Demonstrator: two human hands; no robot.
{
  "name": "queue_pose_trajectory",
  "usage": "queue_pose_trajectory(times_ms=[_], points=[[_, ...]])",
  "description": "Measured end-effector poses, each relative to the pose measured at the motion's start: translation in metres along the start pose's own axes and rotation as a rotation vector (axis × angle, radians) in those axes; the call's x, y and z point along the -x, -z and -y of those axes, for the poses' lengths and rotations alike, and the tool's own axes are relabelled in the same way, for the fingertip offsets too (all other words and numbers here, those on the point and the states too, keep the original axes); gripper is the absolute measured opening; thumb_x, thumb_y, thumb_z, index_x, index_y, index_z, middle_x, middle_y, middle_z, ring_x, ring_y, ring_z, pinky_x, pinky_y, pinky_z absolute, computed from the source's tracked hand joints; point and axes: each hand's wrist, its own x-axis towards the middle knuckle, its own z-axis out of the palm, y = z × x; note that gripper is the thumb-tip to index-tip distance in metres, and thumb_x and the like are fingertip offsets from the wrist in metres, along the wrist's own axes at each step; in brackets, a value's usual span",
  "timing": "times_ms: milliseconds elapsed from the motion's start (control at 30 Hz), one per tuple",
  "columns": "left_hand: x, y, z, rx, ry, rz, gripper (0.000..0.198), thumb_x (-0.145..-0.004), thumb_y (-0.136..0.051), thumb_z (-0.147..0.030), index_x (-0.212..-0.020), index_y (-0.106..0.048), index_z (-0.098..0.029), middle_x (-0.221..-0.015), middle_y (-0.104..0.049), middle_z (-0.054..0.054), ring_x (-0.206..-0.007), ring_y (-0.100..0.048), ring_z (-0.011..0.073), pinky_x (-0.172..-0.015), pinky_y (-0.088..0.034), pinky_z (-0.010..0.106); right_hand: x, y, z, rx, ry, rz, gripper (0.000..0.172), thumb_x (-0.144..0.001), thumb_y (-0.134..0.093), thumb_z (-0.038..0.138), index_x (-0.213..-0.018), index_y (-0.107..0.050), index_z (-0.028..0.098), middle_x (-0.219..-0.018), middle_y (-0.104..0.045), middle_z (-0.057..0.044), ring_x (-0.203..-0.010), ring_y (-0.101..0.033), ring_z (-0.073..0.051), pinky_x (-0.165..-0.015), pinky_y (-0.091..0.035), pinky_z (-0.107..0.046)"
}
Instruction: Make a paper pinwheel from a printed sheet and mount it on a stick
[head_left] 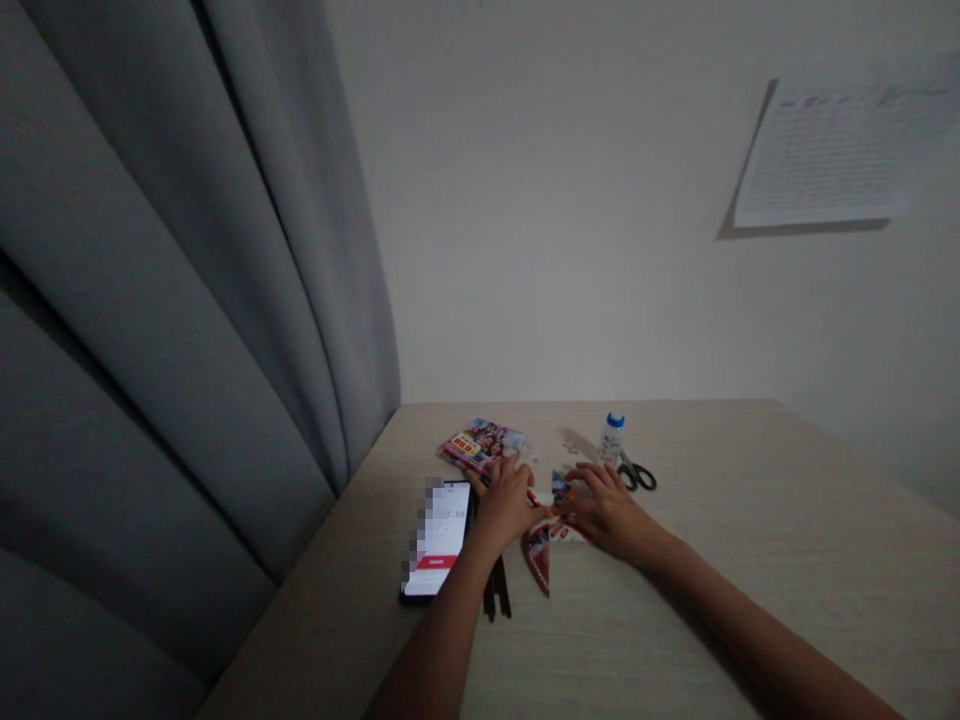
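Note:
My left hand rests on the table with its fingers curled over the near edge of a colourful magazine. My right hand lies flat, fingers spread, pressing down on a red and white paper cutting that sticks out below both hands. The thumbs nearly meet over the paper. I cannot make out whether the left fingers pinch anything.
A lit phone lies left of my left wrist, with dark sticks beside it. A small white bottle with a blue cap and black scissors stand beyond my right hand. Grey curtain at left; wall behind the wooden table.

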Motion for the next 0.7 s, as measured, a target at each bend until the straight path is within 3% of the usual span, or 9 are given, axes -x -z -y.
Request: queue_pose_trajectory(times_ms=[200, 433, 700], points=[[-0.0002, 0.0008, -0.0002, -0.025, 0.026, 0.037, 0.044, -0.079, -0.068, -0.058, -0.108, -0.059, -0.027, -0.154, -0.037, 0.009, -0.145, -0.024, 0.0375, -0.11, -0.004, 0.08, 0.0024, -0.004, -0.0021, -0.03, -0.009, -0.024, 0.028, -0.092, -0.06, 0.039, -0.117, -0.071, 0.043, -0.136, -0.053, -0.007, -0.137, -0.034, -0.034, -0.113, -0.021, -0.067], [0.0015, 0.0031, -0.0006, -0.021, 0.018, 0.048, 0.044, -0.078, -0.068, -0.058, -0.109, -0.059, -0.027, -0.153, -0.037, 0.008, -0.145, -0.023, 0.0375, -0.109, -0.003, 0.08, 0.0027, -0.0017, -0.0042, -0.143, 0.025, -0.111, 0.028, -0.092, -0.061, 0.035, -0.118, -0.071, 0.04, -0.138, -0.052, -0.007, -0.13, -0.04, -0.031, -0.11, -0.034, -0.057], [0.0022, 0.0044, 0.0008, -0.015, 0.017, 0.044, 0.046, -0.078, -0.069, -0.059, -0.109, -0.059, -0.028, -0.153, -0.038, 0.009, -0.144, -0.024, 0.0385, -0.109, -0.004, 0.08, 0.0016, 0.0003, 0.0005, -0.097, 0.021, -0.029, 0.028, -0.093, -0.059, 0.032, -0.114, -0.073, 0.043, -0.142, -0.05, -0.005, -0.134, -0.037, -0.032, -0.11, -0.031, -0.06]])
